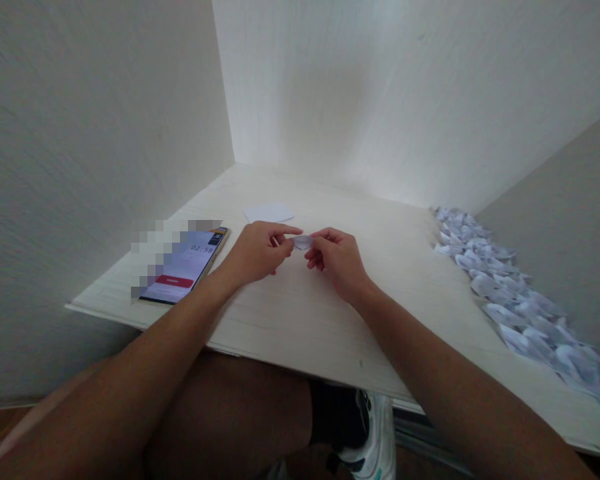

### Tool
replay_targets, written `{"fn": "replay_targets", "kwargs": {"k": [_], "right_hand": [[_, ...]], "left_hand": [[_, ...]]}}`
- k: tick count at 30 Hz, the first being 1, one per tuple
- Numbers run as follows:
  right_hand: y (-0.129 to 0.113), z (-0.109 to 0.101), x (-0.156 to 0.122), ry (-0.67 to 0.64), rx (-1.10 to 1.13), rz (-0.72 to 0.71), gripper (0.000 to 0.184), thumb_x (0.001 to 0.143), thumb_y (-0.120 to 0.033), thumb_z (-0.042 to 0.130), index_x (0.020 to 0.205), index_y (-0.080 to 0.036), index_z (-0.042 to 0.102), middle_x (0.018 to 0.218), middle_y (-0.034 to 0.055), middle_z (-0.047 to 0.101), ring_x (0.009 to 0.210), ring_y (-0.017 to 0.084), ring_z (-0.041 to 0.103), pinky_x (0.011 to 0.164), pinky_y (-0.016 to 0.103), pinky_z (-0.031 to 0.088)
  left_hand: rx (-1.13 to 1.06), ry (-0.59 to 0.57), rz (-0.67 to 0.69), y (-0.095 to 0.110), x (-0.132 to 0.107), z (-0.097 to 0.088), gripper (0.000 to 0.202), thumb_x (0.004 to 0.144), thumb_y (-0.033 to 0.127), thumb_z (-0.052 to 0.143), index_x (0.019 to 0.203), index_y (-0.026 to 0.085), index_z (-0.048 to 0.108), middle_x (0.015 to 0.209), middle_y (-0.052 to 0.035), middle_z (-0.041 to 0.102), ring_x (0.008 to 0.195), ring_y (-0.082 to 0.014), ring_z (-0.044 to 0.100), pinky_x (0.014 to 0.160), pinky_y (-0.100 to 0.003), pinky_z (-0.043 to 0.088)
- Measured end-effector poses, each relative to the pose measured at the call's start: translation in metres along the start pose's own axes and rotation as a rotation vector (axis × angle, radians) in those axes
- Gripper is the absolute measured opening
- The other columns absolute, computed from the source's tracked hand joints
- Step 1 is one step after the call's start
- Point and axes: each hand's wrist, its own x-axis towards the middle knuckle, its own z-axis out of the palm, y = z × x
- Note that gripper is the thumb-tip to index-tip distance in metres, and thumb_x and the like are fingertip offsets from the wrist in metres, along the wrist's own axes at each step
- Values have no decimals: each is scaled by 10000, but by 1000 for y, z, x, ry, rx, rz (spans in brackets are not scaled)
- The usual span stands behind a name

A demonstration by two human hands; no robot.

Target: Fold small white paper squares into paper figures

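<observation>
Bare forearms (180, 327) reach in from the bottom corners, over a bent leg with a black sock (335, 413) and a white shoe (381, 437), and cross the front edge of a pale worktop (290, 320) that fills a walled corner. Its left side meets a grey-white left wall (130, 120), its far edge a back wall (410, 87) bearing a soft shadow, and its right side a greyer right wall (575, 180). Near the middle, a small folded piece of white paper (303, 243) is held between the two hands: the left hand (265, 250) pinches one end between thumb and fingers, the right hand (339, 257) pinches the other. Just beyond the left hand lies a flat sheet of white paper (269, 213). A smartphone (187, 263) showing 02:58 and a red button, partly pixelated, lies left of the left wrist, near the front edge. Along the right wall, a long band of folded white papers (517, 290) runs from the back towards the near right corner. Broad bare worktop separates that band from the right hand; more stretches from the hands back towards the wall.
</observation>
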Motion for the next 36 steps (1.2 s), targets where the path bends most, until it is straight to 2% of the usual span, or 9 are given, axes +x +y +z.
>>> {"fn": "replay_targets", "kwargs": {"k": [3, 5, 11, 15, 18, 20, 22, 29, 36], "right_hand": [[-3, -4, 2, 0, 35, 85, 91, 747, -148, 599, 667, -188, 615, 547, -12, 646, 416, 84, 541, 407, 203, 350], [-5, -6, 2, -27, 38, 121, 95, 738, -135, 598, 658, -186, 610, 541, -15, 634, 409, 79, 525, 407, 204, 346], [-4, -6, 0, -136, -9, 143, 123, 742, -145, 598, 625, -184, 596, 528, -11, 610, 399, 75, 487, 405, 213, 330], [-3, -10, 3, -178, -100, 7, 116, 820, -252, 635, 725, -187, 630, 539, -46, 546, 416, 76, 436, 403, 216, 314], [-4, -15, 5, -131, -216, -337, 281, 828, -397, 754, 1030, -216, 683, 822, -5, 667, 589, 115, 594, 477, 230, 443], [-6, -17, 5, -156, -343, -525, 351, 804, -432, 823, 1062, -227, 702, 1026, 47, 711, 749, 148, 675, 564, 255, 522], [-6, -19, 4, -217, -456, -612, 250, 850, -414, 805, 998, -223, 742, 1034, 65, 745, 804, 166, 694, 631, 279, 558], [-4, -21, 7, -251, -488, -552, 130, 901, -351, 764, 903, -230, 811, 876, 45, 809, 765, 178, 697, 732, 328, 543], [-2, -22, 8, -284, -451, -428, 126, 867, -321, 773, 845, -208, 824, 766, 32, 791, 683, 167, 655, 671, 318, 501]], "left_hand": [[104, -24, 333, -8, 0, -6, 347, 885, 282, 706, 1201, 175, 802, 1074, -108, 792, 757, -161, 748, 513, -194, 555], [137, -47, 464, -13, 0, -7, 303, 900, 278, 732, 1180, 180, 794, 1171, -111, 786, 887, -178, 767, 590, -202, 592], [350, -12, 650, -22, 3, -4, 88, 925, 177, 753, 972, 190, 827, 1049, -70, 829, 871, -179, 781, 812, -280, 618], [386, 9, 587, -19, 4, -6, 79, 916, 169, 765, 952, 177, 835, 1002, -77, 831, 867, -193, 780, 836, -295, 598], [286, 49, 428, -15, 3, -8, 98, 932, 215, 744, 908, 176, 831, 945, -71, 829, 779, -172, 757, 749, -269, 581], [172, 60, 335, -13, 2, -9, 110, 927, 236, 737, 905, 181, 830, 916, -64, 829, 757, -163, 748, 711, -253, 573], [63, 46, 285, -13, 1, -9, 113, 909, 253, 739, 903, 185, 830, 893, -60, 829, 750, -162, 746, 700, -249, 573], [-118, -37, 190, -17, 0, -11, 156, 865, 311, 756, 903, 184, 839, 726, -38, 794, 651, -155, 712, 625, -244, 521], [26, -31, 192, -14, -1, -17, 121, 825, 323, 807, 821, 208, 842, 688, -17, 785, 604, -144, 678, 575, -238, 462]]}}
